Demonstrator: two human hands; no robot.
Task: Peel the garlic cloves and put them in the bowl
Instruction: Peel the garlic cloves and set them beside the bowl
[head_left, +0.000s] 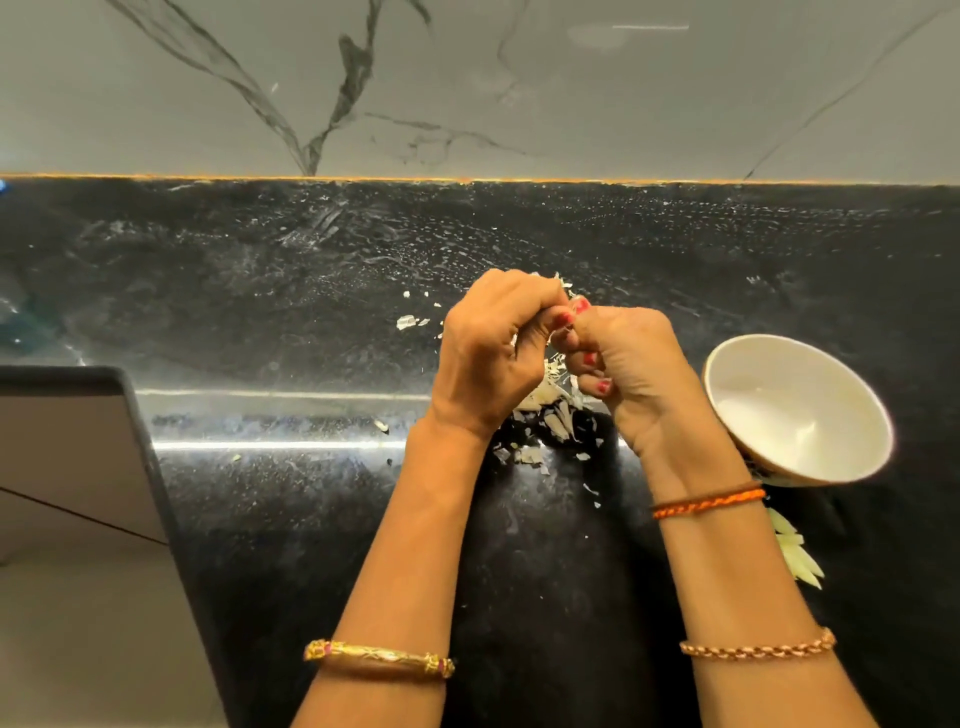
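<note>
Forearms with bangles reach up from the lower edge; left hand (491, 358) and right hand (623, 364) meet fingertip to fingertip, curled tight round a garlic clove mostly hidden between them, so its long axis cannot be told; loose peels (540, 410) lie on the counter beneath; bowl (800, 410) stands just right of the right hand, the nearer one; it looks empty.

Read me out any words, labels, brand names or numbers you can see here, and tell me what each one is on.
None: no readable text shows in this view.
The white bowl has a dark pattern low on its outer wall, too hidden to tell whether it holds letters.
The black countertop, the marbled wall and the bracelets carry no writing.
</note>
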